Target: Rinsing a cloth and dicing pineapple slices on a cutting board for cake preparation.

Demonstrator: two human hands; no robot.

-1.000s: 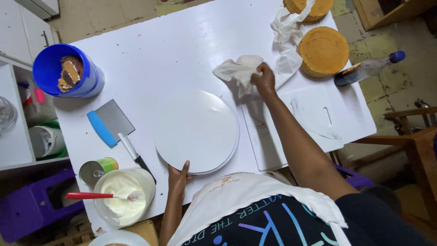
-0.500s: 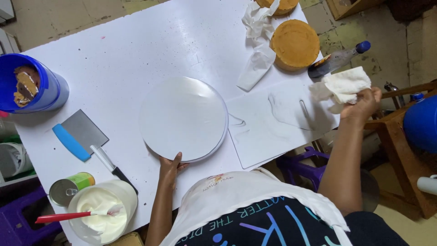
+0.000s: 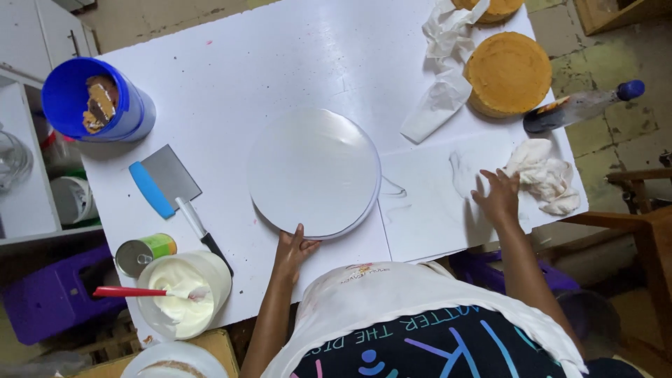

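A round white cake board (image 3: 313, 171) lies in the middle of the white table (image 3: 280, 63). My left hand (image 3: 294, 250) rests on the table with its fingertips against the board's near edge. My right hand (image 3: 498, 198) lies flat with spread fingers on a white square sheet (image 3: 434, 203), just left of a crumpled white cloth (image 3: 546, 175) at the table's right edge. It holds nothing.
A round sponge cake (image 3: 507, 72) and crumpled paper (image 3: 442, 94) sit at the far right, a dark bottle (image 3: 581, 105) beside them. On the left: blue tub (image 3: 94, 101), scraper (image 3: 161, 178), knife (image 3: 203, 234), small tin (image 3: 143, 252), cream bowl with red spatula (image 3: 182, 294).
My right hand carried the cloth from the middle of the table off past the right edge, then set it down at the table's right edge and let go. My left hand stayed on the board.
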